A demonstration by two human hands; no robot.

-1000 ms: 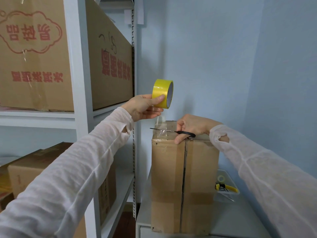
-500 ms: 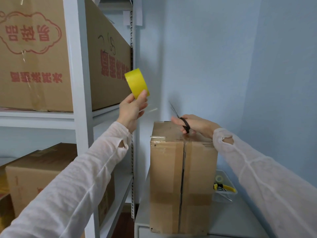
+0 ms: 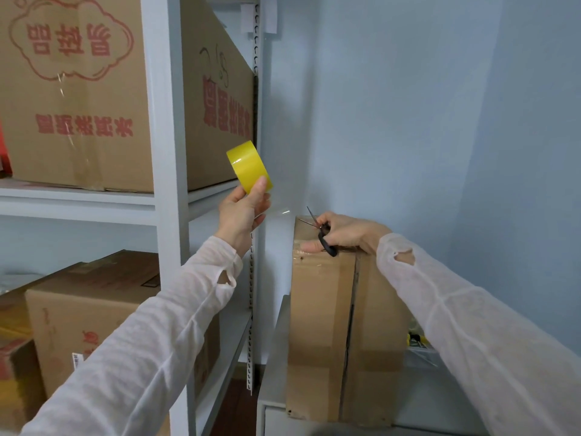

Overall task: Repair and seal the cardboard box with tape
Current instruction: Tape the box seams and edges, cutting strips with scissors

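head view: the cut is made. a second ago the tape roll (image 3: 248, 166) sat just above the cardboard box (image 3: 323, 325), with a clear strip stretched down to its top edge and the scissors (image 3: 323, 240) laid across it. now the left hand (image 3: 243, 212) has swung the roll up and away toward the shelf post (image 3: 166, 152), well apart from the box, its grip pinching the roll's lower rim. a faint glint trails below the roll, probably the freed tail, though it is too thin to be sure. the right hand (image 3: 349, 234) stays on the box top, its grip curled through the black scissor handles, blades parted and pointing up-left, thumb pressing the fresh tape at the top front corner. the box stands upright on the bench (image 3: 273, 357). its front seam shows a dark gap, so more strips look needed.
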